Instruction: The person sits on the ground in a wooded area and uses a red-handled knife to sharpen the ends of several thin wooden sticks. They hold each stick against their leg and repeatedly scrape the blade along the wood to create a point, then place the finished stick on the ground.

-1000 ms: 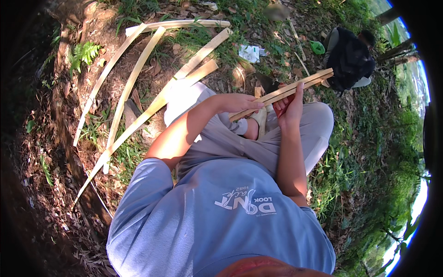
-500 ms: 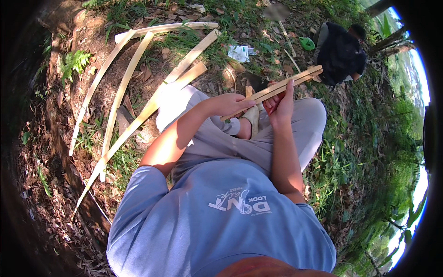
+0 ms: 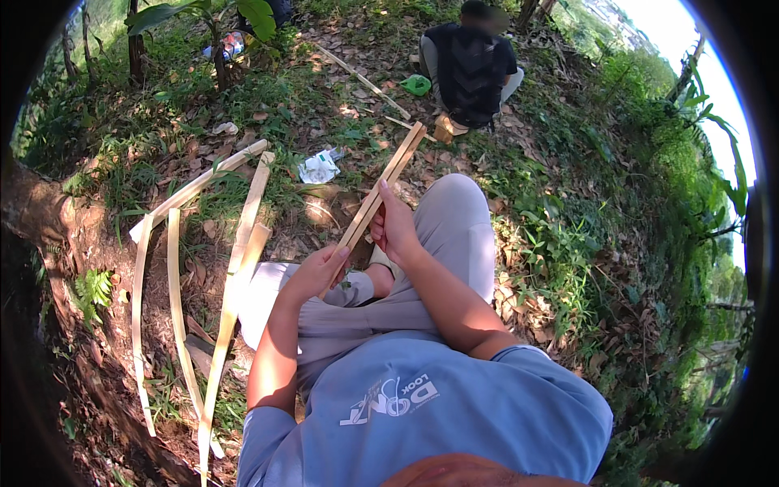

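Observation:
I sit cross-legged with a pale wooden strip [image 3: 385,183], split or doubled lengthwise, slanting up and away over my lap. My left hand [image 3: 323,269] is closed round its near end, above my left shin. Further along, my right hand [image 3: 394,222] grips the same strip from the right, with the thumb lying along it. Something dark sits under the right fingers, too hidden to name. On the ground at my left lie several long pale strips, among them a curved one [image 3: 138,325], a second one [image 3: 177,300] and a wider one [image 3: 221,357] beside my left knee.
Another strip [image 3: 203,187] lies crosswise past these. Beyond my feet are a white crumpled packet [image 3: 320,166] and a green plastic bag [image 3: 416,84]. A person in dark clothes [image 3: 471,69] sits further off. Leaf litter and grass cover the ground; thick plants [image 3: 568,268] grow at my right.
The view has turned, so the seated person and the packet appear further left. The strip in my hands now points more steeply away; both hands still hold it.

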`<state>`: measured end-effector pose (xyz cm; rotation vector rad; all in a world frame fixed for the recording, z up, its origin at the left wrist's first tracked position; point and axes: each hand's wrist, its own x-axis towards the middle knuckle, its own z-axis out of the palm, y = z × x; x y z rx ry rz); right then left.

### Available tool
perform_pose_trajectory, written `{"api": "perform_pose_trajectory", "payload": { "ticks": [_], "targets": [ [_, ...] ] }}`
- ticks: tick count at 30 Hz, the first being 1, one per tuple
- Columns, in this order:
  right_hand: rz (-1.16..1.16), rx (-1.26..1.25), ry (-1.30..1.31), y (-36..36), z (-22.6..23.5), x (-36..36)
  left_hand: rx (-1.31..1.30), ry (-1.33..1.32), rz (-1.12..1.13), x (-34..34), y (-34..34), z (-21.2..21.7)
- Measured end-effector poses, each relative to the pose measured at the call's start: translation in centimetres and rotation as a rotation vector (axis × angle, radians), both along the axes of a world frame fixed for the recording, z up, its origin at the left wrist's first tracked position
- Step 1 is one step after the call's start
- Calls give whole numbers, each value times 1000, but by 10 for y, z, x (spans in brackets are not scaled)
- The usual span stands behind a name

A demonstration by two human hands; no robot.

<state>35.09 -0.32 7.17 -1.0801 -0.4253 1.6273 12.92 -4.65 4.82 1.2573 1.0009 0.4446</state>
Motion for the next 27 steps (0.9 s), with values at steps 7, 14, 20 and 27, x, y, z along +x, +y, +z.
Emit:
{"api": "perform_pose_trajectory", "payload": {
  "ticks": [7, 14, 20, 27],
  "targets": [
    [6, -8, -21, -2, -4, -1, -96, -55, 36, 0, -6, -6],
    [38, -32, -112, -8, 2, -2, -327, -278, 85, 0, -21, -16],
    [82, -2, -341, -9, 0, -10, -482, -361, 62, -6, -24, -21],
    [21, 46, -138, 0, -17, 1, -603, -496, 17, -5, 8, -27]
  ]
}}
